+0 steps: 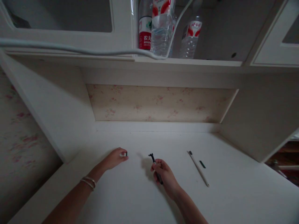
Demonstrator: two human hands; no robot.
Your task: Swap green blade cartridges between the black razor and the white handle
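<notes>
Between the thumb and fingers of my left hand point(116, 158) is a small dark piece point(126, 153), too small to make out in detail. My right hand point(165, 175) is wrapped round the handle of a black razor point(153, 158), its narrow head pointing up and away to the left. Both hands are raised a little over the white desk top, with a gap between them. To the right of my right hand lies a pale toothbrush point(198, 169) with dark bristles. Close beside it is a short dark green strip point(202, 164).
A white desk point(130, 199) stretches under both hands, with side panels left and right. Overhead is a shelf with water bottles point(162, 34) and a bottle with a red label point(145, 32). A white cable point(93, 51) hangs across the shelf's front.
</notes>
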